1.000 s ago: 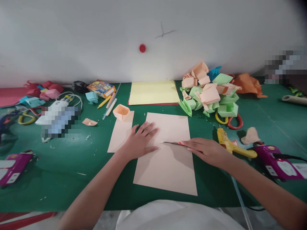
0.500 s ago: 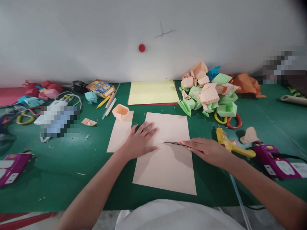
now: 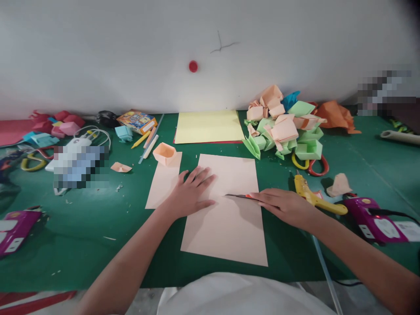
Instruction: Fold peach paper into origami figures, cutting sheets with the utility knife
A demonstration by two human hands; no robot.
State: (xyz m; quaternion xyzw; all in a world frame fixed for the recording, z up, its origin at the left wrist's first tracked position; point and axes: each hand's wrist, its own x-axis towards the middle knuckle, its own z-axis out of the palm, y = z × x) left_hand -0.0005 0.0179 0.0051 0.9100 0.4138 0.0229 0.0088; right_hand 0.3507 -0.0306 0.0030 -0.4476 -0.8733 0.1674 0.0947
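Observation:
A large sheet of peach paper (image 3: 226,236) lies flat before me on the green table. My left hand (image 3: 190,194) rests palm down on its left part, fingers spread. Over the right part, my right hand (image 3: 284,205) is closed on a slim, dark, pointed blade (image 3: 238,196) with orange-red near the grip. Its handle is mostly hidden by my fingers, so I cannot tell scissors from a knife. The tip points left, over the sheet's middle. Beyond my left hand stands a small folded peach paper box (image 3: 165,154) on a narrower peach strip (image 3: 162,188).
Yellow paper (image 3: 208,127) lies against the wall. A pile of folded green and peach paper (image 3: 285,131) stands back right, near scissors (image 3: 318,165). A yellow glue gun (image 3: 315,197) and a purple power box (image 3: 374,221) sit right. Crayons (image 3: 141,139) lie back left.
The whole view has shifted very slightly. Both hands, the blade and the sheet keep nearly the same places relative to each other.

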